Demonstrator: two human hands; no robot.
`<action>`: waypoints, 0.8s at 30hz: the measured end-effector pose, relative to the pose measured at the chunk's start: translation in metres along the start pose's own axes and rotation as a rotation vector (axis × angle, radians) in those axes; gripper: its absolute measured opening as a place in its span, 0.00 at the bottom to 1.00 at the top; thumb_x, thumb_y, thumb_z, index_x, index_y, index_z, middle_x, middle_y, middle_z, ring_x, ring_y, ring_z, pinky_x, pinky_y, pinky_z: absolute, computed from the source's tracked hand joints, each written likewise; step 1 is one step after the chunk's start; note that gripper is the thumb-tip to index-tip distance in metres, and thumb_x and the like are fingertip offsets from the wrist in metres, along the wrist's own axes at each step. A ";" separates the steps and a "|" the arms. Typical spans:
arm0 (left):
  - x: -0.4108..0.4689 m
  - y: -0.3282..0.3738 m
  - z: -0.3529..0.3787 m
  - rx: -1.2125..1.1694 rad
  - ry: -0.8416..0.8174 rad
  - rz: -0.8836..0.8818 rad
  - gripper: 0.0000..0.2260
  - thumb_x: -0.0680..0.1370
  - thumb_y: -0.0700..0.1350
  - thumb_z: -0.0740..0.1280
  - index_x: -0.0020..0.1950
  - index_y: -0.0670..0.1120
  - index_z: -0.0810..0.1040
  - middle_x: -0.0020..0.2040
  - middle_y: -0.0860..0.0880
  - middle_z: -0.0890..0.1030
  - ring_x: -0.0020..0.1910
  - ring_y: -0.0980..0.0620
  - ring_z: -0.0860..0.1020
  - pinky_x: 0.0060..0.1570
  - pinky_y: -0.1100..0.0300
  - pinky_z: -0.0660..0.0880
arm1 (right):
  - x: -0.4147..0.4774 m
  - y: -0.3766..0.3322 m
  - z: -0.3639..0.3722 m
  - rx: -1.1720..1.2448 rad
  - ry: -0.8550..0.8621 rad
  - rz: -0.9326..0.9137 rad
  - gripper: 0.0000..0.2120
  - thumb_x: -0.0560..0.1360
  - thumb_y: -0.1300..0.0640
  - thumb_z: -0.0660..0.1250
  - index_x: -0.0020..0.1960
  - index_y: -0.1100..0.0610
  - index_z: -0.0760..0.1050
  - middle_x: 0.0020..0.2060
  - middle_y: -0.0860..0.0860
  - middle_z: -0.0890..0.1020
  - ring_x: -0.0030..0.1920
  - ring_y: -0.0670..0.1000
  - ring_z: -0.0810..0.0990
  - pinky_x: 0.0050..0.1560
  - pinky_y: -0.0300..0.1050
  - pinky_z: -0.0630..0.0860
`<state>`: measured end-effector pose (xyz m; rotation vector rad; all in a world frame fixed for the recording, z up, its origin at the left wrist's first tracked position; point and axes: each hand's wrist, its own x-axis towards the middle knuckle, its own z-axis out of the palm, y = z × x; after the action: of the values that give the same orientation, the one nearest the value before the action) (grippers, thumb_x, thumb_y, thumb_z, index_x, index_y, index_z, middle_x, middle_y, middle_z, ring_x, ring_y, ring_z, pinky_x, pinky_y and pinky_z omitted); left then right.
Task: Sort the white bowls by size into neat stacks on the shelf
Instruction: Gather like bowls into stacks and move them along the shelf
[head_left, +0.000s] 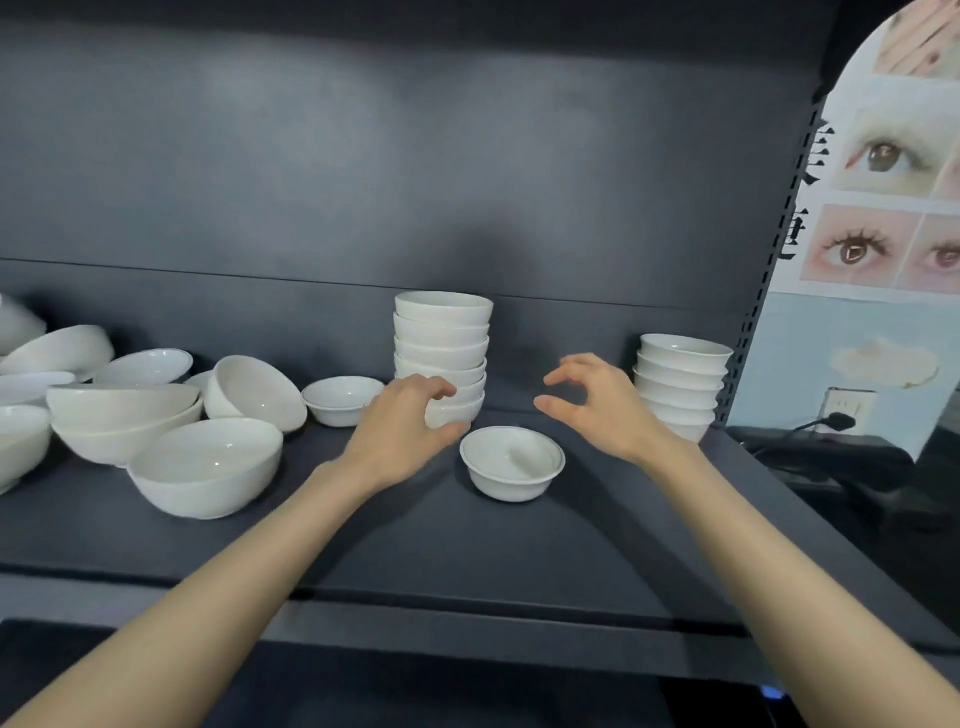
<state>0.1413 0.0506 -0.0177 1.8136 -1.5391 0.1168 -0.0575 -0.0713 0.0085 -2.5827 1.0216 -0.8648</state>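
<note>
Presently, both hands, left (410, 415) and right (597, 402), are held open and empty either side of a small bowl (511, 462) on the shelf (519, 545), apparently for stacking.

Two neat stacks of white bowls stand on the shelf (519, 551) — the middle stack (441, 358) about seven high, the right stack (680, 384) about six — plus one small bowl (511, 462) alone in front, roughly ten loose bowls (156, 415) at left, and two hands
</note>
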 end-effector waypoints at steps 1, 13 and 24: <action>-0.007 0.001 0.004 -0.003 -0.013 -0.014 0.20 0.74 0.53 0.71 0.63 0.46 0.77 0.62 0.48 0.78 0.62 0.49 0.74 0.61 0.54 0.70 | -0.006 0.004 0.003 0.013 -0.023 0.008 0.19 0.75 0.47 0.69 0.62 0.55 0.77 0.66 0.50 0.72 0.66 0.52 0.71 0.62 0.42 0.66; -0.055 -0.004 0.017 -0.048 -0.056 -0.188 0.21 0.73 0.51 0.72 0.64 0.46 0.76 0.63 0.48 0.77 0.64 0.51 0.74 0.62 0.62 0.67 | -0.030 0.008 0.039 0.176 -0.301 0.109 0.37 0.65 0.39 0.76 0.69 0.48 0.67 0.63 0.50 0.69 0.62 0.50 0.70 0.56 0.40 0.64; -0.076 -0.020 0.004 -0.083 0.017 -0.256 0.20 0.74 0.49 0.72 0.64 0.46 0.76 0.63 0.49 0.77 0.63 0.52 0.74 0.59 0.66 0.65 | -0.035 -0.009 0.048 0.255 -0.214 0.217 0.46 0.63 0.41 0.78 0.72 0.57 0.62 0.68 0.53 0.69 0.66 0.53 0.68 0.54 0.41 0.64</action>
<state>0.1365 0.1105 -0.0690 1.9197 -1.2684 -0.0523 -0.0441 -0.0405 -0.0421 -2.2452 1.0309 -0.6058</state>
